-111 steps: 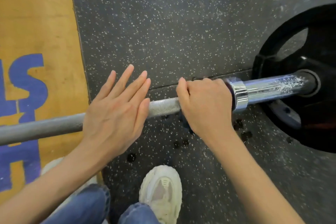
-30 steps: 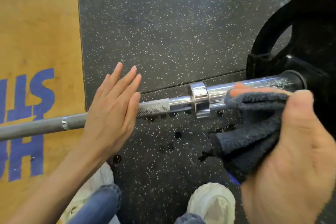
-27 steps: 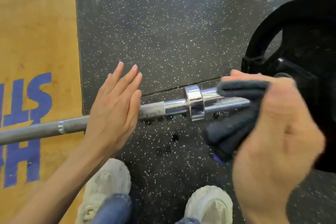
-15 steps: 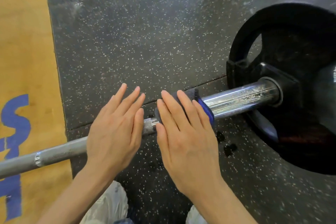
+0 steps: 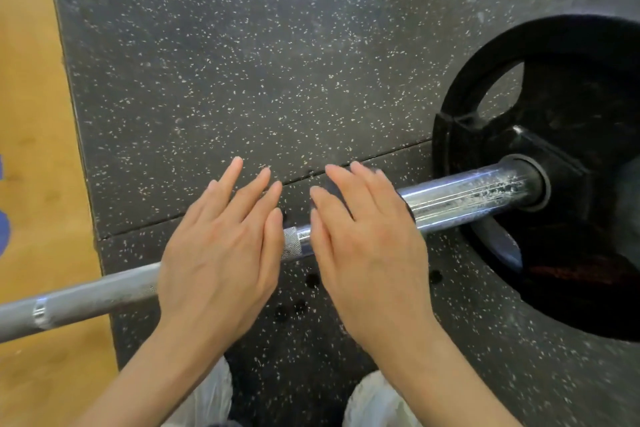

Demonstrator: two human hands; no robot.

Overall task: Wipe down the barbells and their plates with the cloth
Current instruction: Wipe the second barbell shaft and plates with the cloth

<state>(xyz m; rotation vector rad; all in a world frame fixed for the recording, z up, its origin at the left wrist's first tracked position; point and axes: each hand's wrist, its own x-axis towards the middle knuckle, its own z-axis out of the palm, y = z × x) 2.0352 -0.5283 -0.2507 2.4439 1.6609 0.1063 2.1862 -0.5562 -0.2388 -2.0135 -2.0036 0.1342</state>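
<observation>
Both hands flat, fingers straight, on barbell (image 5: 460,199) lying across speckled rubber floor (image 5: 242,62). Left hand (image 5: 221,250) grip released, palm on knurled shaft. Right hand (image 5: 367,239) grip released, pressing near sleeve collar; cloth barely visible under fingers. Black plate (image 5: 571,114) on sleeve at right.

Dark rubber flooring (image 5: 242,62) flecked with pale specks fills most of the view, with a thin seam (image 5: 381,155) running across between two mats. Along the left edge lies a tan wooden platform (image 5: 31,114) bearing blue painted marks (image 5: 3,229). The light is soft and even.
</observation>
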